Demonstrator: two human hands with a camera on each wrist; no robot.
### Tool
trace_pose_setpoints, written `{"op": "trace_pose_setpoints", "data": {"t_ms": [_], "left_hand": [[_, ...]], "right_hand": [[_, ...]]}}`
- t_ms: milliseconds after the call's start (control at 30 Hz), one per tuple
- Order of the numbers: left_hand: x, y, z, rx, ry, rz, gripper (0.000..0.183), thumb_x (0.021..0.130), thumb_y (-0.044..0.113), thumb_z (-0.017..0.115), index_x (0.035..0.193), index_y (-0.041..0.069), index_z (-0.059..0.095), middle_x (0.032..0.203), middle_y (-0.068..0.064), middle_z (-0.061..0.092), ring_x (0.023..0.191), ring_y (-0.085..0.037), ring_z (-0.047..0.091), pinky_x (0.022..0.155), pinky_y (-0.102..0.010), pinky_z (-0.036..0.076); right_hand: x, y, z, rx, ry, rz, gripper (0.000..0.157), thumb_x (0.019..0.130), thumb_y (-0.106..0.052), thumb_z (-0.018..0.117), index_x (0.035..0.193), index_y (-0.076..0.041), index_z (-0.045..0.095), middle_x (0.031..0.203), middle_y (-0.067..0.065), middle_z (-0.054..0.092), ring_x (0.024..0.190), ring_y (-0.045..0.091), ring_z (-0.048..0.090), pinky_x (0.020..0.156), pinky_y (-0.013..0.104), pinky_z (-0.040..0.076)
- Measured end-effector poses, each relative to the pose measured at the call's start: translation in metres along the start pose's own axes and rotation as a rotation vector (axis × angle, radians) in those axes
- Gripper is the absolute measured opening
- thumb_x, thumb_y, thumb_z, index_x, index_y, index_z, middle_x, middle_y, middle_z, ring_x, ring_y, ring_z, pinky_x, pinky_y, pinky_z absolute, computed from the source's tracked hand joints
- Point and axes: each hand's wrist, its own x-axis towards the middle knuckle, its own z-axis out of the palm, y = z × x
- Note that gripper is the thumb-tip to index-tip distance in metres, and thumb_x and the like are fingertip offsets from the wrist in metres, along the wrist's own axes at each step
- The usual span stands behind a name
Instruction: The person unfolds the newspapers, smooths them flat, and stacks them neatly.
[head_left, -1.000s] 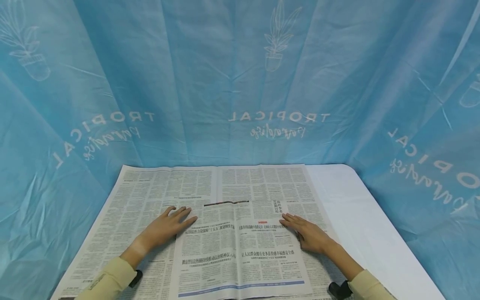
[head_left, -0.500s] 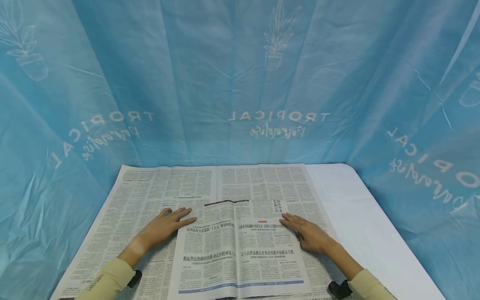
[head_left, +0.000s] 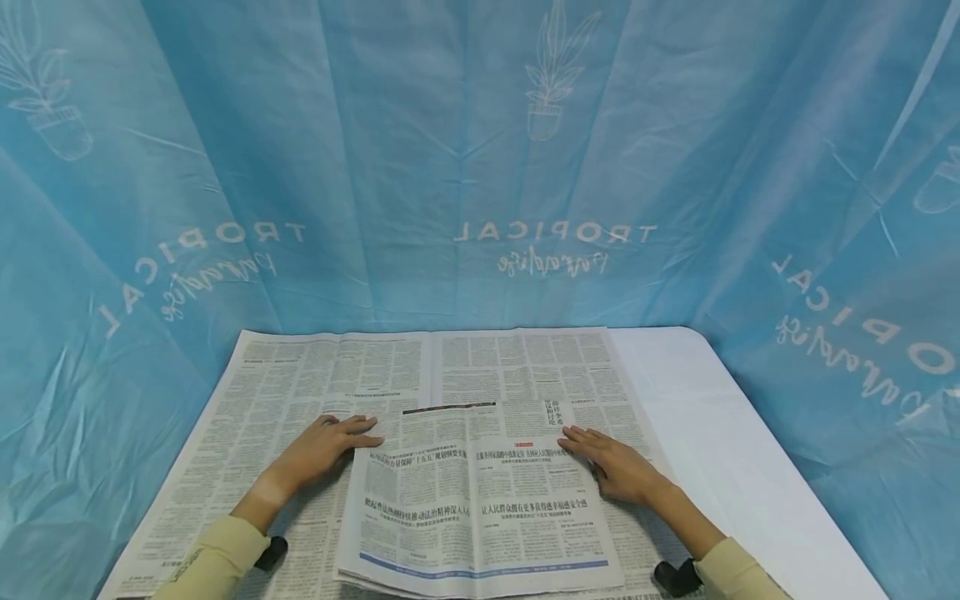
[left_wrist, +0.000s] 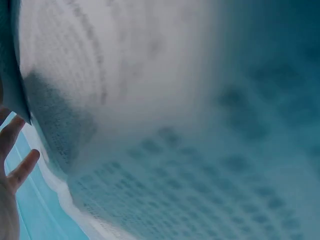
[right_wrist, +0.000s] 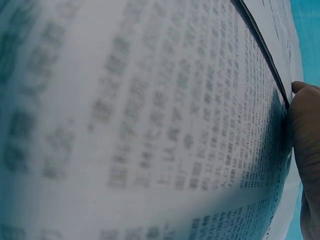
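Note:
A newspaper lies spread open, with a fold down its middle and a blue line near its lower edge. My left hand is at its upper left edge, fingers extended, the tips touching the paper. In the left wrist view, spread fingers show past the curved sheet; part of this hand is hidden. My right hand rests on the upper right edge, fingers extended. The right wrist view shows that hand against the paper's edge. The left page bulges slightly and stacked layers show at its lower left corner.
Larger newspaper sheets lie beneath, covering much of the white table. White tabletop shows along the right side. A blue curtain with white lettering hangs behind and at both sides.
My left hand has drawn slightly left and back. The left page has shifted a little, and its lower left corner now shows layers. The right hand has stayed in place.

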Motion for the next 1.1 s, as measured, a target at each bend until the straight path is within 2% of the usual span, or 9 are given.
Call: {"op": "trace_pose_setpoints", "data": {"t_ms": [133, 367, 667, 767, 933, 1033, 1100], "left_hand": [[0.003, 0.0, -0.001, -0.008, 0.041, 0.004, 0.031, 0.093, 0.002, 0.059, 0.117, 0.016, 0.073, 0.131, -0.012, 0.062, 0.12, -0.034, 0.058, 0.091, -0.05, 0.048], [0.007, 0.003, -0.006, -0.033, 0.093, 0.03, 0.028, 0.09, -0.006, 0.059, 0.109, 0.006, 0.075, 0.122, -0.014, 0.067, 0.115, -0.034, 0.063, 0.09, -0.047, 0.051], [0.012, 0.005, -0.014, -0.015, 0.193, 0.102, 0.021, 0.084, -0.006, 0.067, 0.101, 0.003, 0.077, 0.109, -0.014, 0.07, 0.099, -0.032, 0.068, 0.082, -0.042, 0.055], [0.012, 0.004, -0.018, -0.054, 0.155, 0.103, 0.022, 0.085, -0.008, 0.065, 0.103, 0.001, 0.075, 0.112, -0.016, 0.069, 0.102, -0.034, 0.067, 0.084, -0.043, 0.054], [0.01, 0.004, -0.025, -0.177, 0.002, 0.043, 0.027, 0.088, -0.009, 0.06, 0.111, -0.001, 0.071, 0.124, -0.021, 0.063, 0.113, -0.041, 0.061, 0.091, -0.049, 0.051], [0.01, 0.004, -0.025, -0.192, -0.028, 0.047, 0.03, 0.087, -0.012, 0.06, 0.112, -0.001, 0.07, 0.124, -0.021, 0.063, 0.112, -0.041, 0.061, 0.091, -0.051, 0.05], [0.011, 0.004, -0.022, -0.168, -0.008, 0.077, 0.031, 0.085, -0.014, 0.062, 0.112, 0.0, 0.07, 0.12, -0.019, 0.064, 0.109, -0.039, 0.063, 0.089, -0.048, 0.051]], "right_hand": [[0.0, -0.001, 0.0, -0.005, 0.001, 0.005, 0.062, 0.086, 0.007, 0.059, 0.144, -0.014, 0.049, 0.15, 0.009, 0.045, 0.136, 0.032, 0.045, 0.109, 0.047, 0.037], [0.001, -0.001, 0.0, -0.009, -0.005, 0.016, 0.059, 0.089, 0.005, 0.058, 0.144, -0.014, 0.049, 0.15, 0.008, 0.045, 0.137, 0.031, 0.045, 0.109, 0.047, 0.038], [0.002, -0.002, -0.002, -0.012, -0.004, 0.012, 0.057, 0.09, 0.003, 0.059, 0.143, -0.014, 0.051, 0.15, 0.008, 0.046, 0.136, 0.031, 0.045, 0.108, 0.047, 0.038], [0.002, -0.003, -0.002, -0.009, -0.004, 0.01, 0.057, 0.089, 0.004, 0.058, 0.143, -0.013, 0.051, 0.15, 0.009, 0.046, 0.136, 0.031, 0.045, 0.108, 0.047, 0.038], [0.001, -0.002, 0.0, -0.013, 0.006, 0.001, 0.058, 0.088, 0.006, 0.057, 0.143, -0.012, 0.051, 0.15, 0.009, 0.046, 0.136, 0.031, 0.045, 0.109, 0.047, 0.038], [0.001, -0.001, 0.001, -0.027, 0.031, -0.014, 0.058, 0.088, 0.005, 0.059, 0.142, -0.012, 0.052, 0.149, 0.01, 0.047, 0.135, 0.032, 0.047, 0.107, 0.047, 0.039], [0.001, -0.001, 0.003, -0.034, 0.048, -0.025, 0.057, 0.087, 0.005, 0.06, 0.142, -0.012, 0.052, 0.148, 0.01, 0.048, 0.134, 0.032, 0.048, 0.106, 0.048, 0.04]]}}
